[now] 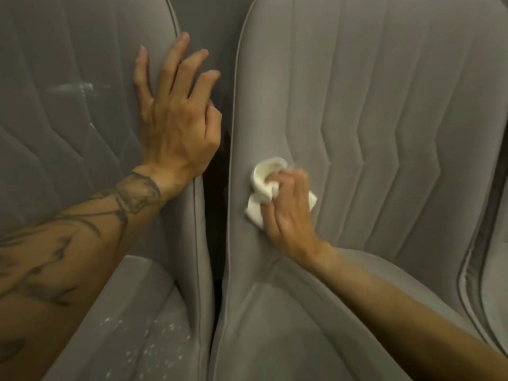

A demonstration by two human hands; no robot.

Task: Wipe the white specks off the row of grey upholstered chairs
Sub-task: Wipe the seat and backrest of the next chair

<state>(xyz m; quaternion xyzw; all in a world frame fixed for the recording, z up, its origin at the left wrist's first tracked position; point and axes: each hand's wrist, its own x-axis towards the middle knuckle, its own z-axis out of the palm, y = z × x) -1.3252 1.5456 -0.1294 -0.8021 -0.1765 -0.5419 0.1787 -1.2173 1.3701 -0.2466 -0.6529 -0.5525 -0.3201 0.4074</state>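
Note:
Two grey upholstered chairs stand side by side. My right hand (pixel 288 207) grips a crumpled white cloth (pixel 264 188) and presses it against the lower left of the right chair's backrest (pixel 384 105). My left hand (pixel 176 116) rests flat, fingers spread, on the right edge of the left chair's backrest (pixel 68 119). White specks (pixel 154 336) dot the left chair's seat, and a whitish smear (pixel 79 88) marks its backrest. The right chair's seat (pixel 288 339) looks free of specks.
A narrow dark gap (pixel 217 204) runs between the two chairs. The edge of a third grey chair (pixel 494 270) shows at the far right. My tattooed left forearm (pixel 68 257) crosses over the left seat.

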